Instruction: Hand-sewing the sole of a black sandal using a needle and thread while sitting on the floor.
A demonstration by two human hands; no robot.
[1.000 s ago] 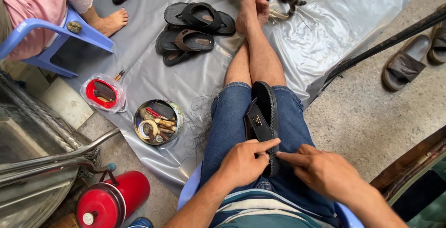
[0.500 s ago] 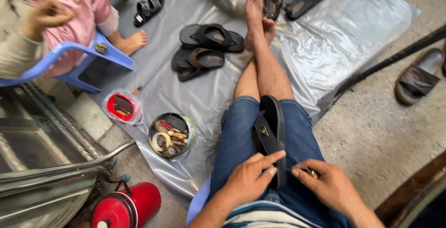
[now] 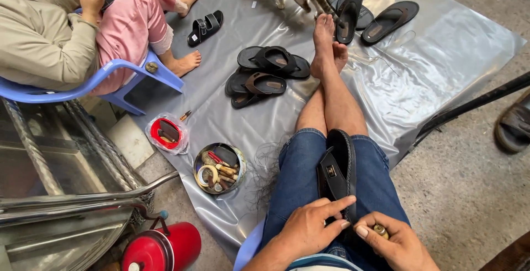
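I see a black sandal (image 3: 339, 166) with a small metal buckle lying on edge between my denim-clad thighs. My left hand (image 3: 312, 229) pinches its heel; my right hand (image 3: 395, 243) is closed around a small brass tool (image 3: 380, 230).

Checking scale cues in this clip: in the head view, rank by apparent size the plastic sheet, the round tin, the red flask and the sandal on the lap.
1. Plastic sheet
2. Sandal and red flask: look alike, both near the camera, flask partly cut off, so unranked
3. Round tin
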